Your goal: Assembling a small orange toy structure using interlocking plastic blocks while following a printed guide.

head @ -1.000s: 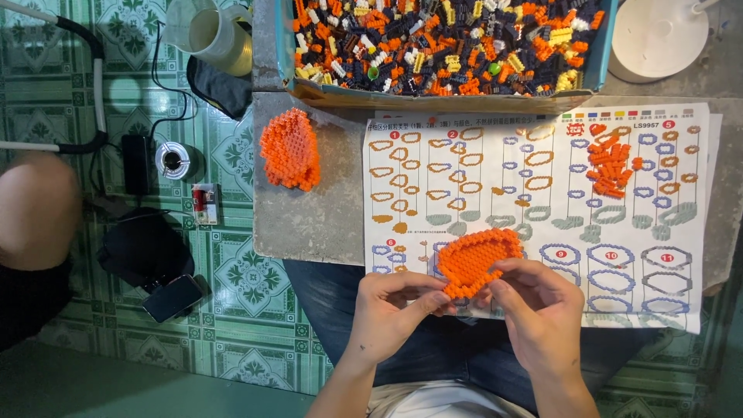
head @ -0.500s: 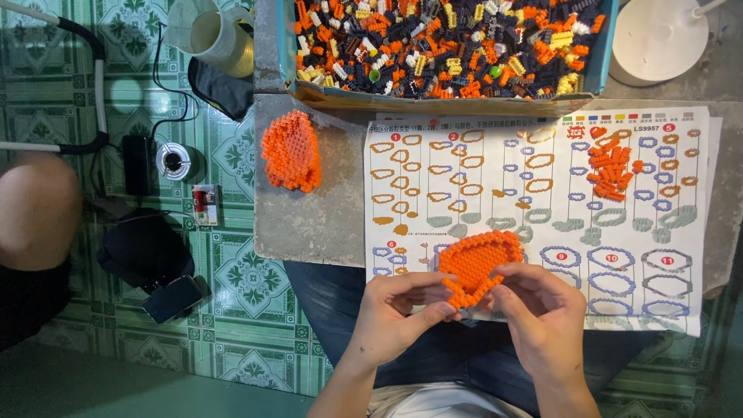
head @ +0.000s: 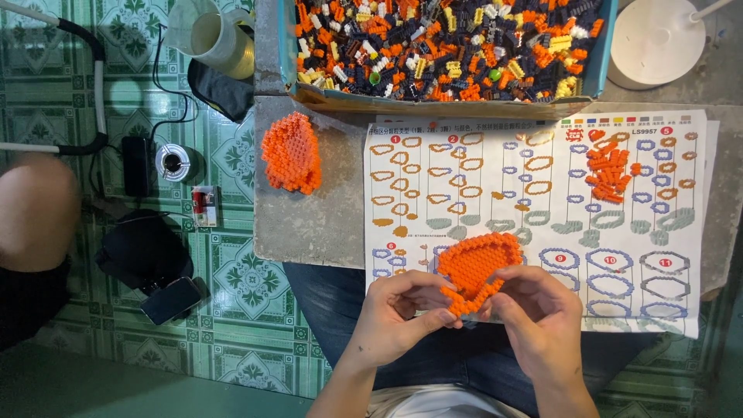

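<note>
**Orange brick plate pinched between both my hands**

My left hand (head: 402,310) and right hand (head: 538,310) both grasp the orange brick plate (head: 478,265), fingertips pinched on its lower edge, over my lap at the near edge of the surface (head: 309,224). Its upper part overlaps the bottom of the instruction sheet (head: 534,201).

Handling, my judgement: light, stiff as a slab but fragile at the seams, tiny bricks pressed together can pop apart if I bend or twist it. Best hold is at the rim with thumb under and finger on top, both sides, pressure straight down on the studs, not on the thin tip. Studded top gives grip, not slippery.

Looks: all orange, flat, roughly heart or teardrop outline, wide rounded top narrowing to a point toward me, raised darker rim around a studded middle.

Nearby: a second orange brick piece (head: 292,152) lies well apart on the bare surface, loose orange bricks (head: 607,166) sit on the sheet, and the box of mixed bricks (head: 441,42) is at the far edge
</note>
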